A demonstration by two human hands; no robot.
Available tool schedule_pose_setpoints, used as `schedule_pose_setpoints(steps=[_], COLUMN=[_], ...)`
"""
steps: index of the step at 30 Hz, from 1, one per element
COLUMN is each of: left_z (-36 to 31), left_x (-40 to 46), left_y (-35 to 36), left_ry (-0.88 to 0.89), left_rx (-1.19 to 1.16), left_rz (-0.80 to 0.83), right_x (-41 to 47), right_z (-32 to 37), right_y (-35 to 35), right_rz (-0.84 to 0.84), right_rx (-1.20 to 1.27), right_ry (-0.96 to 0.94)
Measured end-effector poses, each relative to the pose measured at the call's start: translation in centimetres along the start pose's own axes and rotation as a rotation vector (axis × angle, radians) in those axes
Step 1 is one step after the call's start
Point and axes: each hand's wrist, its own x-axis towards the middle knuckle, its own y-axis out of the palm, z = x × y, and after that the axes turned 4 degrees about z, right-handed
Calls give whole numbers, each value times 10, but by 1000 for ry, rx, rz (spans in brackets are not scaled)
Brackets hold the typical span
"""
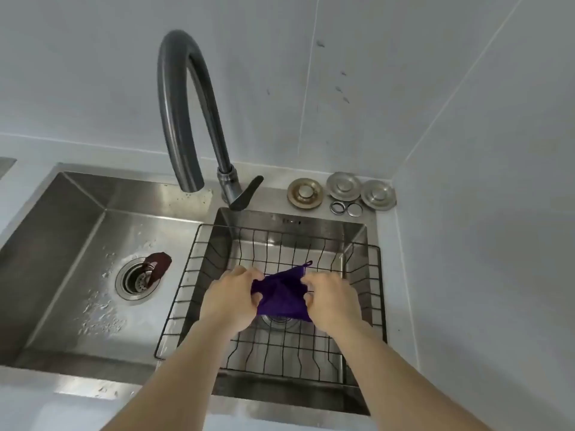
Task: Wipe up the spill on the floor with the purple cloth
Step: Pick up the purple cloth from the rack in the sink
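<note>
The purple cloth [283, 295] is bunched between both my hands above the right sink basin. My left hand [228, 301] grips its left side, and my right hand [333, 301] grips its right side. A small hanging loop sticks up from the cloth's top corner. The cloth hangs over a black wire basket [193, 293] that sits in the right basin. No floor or spill is in view.
A dark curved faucet [186, 119] arches over the left basin [62, 244], which is wet and has a drain with a brown stopper [158, 264]. Metal drain covers [342, 191] lie on the counter behind the basket. White tiled walls close in behind and to the right.
</note>
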Motion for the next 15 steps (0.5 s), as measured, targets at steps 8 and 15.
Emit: schedule_pose_setpoints(steps=[8,15], left_z=[10,11], left_x=[22,11], left_y=[13,-13], left_ry=[-90,-1], left_rx=[36,-43], left_rz=[-8,-122], right_x=[16,14], right_z=[-15,-4], right_y=[19,-5], right_rz=[-6,-157], right_rx=[121,262], right_ry=[98,134])
